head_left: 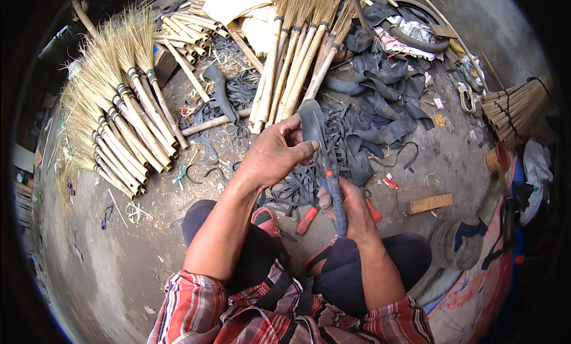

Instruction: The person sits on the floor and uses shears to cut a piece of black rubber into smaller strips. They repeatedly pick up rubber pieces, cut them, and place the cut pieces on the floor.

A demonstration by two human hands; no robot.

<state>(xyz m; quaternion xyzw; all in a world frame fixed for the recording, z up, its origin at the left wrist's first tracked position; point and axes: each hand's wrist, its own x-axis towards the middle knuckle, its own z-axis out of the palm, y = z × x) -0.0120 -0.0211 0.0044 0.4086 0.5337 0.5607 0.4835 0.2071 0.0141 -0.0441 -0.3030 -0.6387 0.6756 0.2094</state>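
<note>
My left hand (278, 152) is closed, thumb and fingers pinching the edge of a dark rubber piece (311, 119) that looks like cut inner tube. In my right hand (351, 210) is a knife (337, 206) with a dark wrapped handle and a red band near its top. Its thin blade points away from me and lies along the rubber piece; whether it is cutting in cannot be made out. Below my hands, a red-handled tool (307, 221) lies on the floor between my feet. Black rubber strips (297, 183) are heaped just beyond.
Grass brooms with bamboo handles lie in a left row (128, 127) and a centre bundle (294, 70). Larger rubber sheets (380, 100) spread at right. A wooden block (425, 202), a round grey container (455, 244) and a tied stick bundle (514, 112) lie farther right.
</note>
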